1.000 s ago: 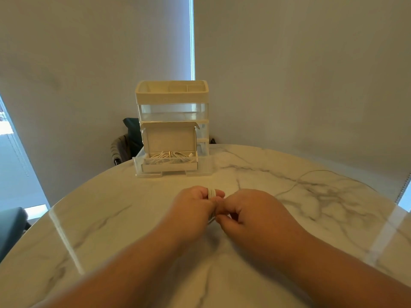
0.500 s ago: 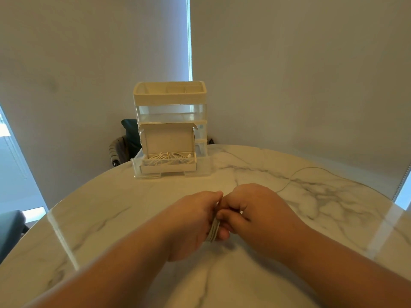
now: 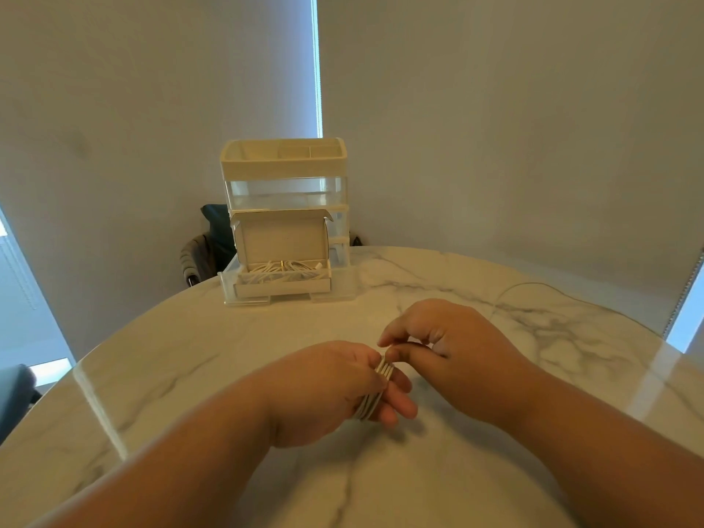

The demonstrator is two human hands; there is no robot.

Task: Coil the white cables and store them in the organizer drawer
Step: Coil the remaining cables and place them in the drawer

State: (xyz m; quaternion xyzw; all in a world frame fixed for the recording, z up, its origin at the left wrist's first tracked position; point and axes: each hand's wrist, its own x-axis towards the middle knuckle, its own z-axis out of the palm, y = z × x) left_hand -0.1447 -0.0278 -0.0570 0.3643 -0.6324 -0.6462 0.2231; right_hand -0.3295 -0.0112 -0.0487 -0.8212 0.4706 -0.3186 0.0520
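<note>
**Coiling under way**

A person's left hand [image 3: 324, 390] holds a coiled white cable [image 3: 384, 369] in a closed grip above the white marble table [image 3: 190, 356]. The right hand [image 3: 457, 348] pinches the coil's top. Behind them, the cream plastic organizer's [image 3: 284, 161] clear bottom drawer [image 3: 341, 285] stands open.

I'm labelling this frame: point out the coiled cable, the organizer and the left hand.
coiled cable [image 3: 384, 369]: head view, white strands across the fingers.
organizer [image 3: 284, 167]: head view, front of its top tray.
left hand [image 3: 324, 390]: head view, back of the hand.

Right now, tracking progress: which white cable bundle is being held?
The coil gripped in the left hand; the other cables lie in the open box inside the pulled-out drawer.
</note>
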